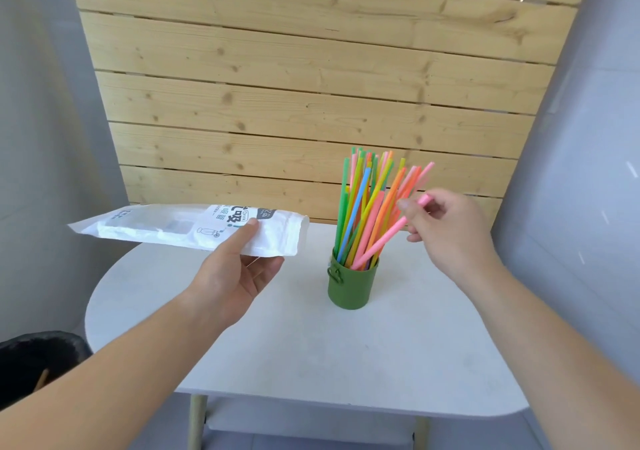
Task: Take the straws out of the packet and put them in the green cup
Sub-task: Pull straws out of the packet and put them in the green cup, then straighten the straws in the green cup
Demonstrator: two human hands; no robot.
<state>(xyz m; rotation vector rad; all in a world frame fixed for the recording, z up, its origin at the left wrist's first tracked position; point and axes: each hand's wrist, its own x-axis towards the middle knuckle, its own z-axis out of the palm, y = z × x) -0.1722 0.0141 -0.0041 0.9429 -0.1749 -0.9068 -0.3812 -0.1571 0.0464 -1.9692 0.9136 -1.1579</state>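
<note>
Bright even daylight, soft shadows, warped edges

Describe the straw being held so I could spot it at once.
On the white table, right of the packet held by the left hand, stands a green cup full of coloured straws. One pink straw leans out to the right, its lower end in the cup. Unlike the rest, its top is pinched by the right hand.

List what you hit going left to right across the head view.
black bin → packet → green cup → right hand, pinching a pink straw. Left out: the left hand, which overlaps the packet it holds, and the straws, which stand in the cup.
</note>
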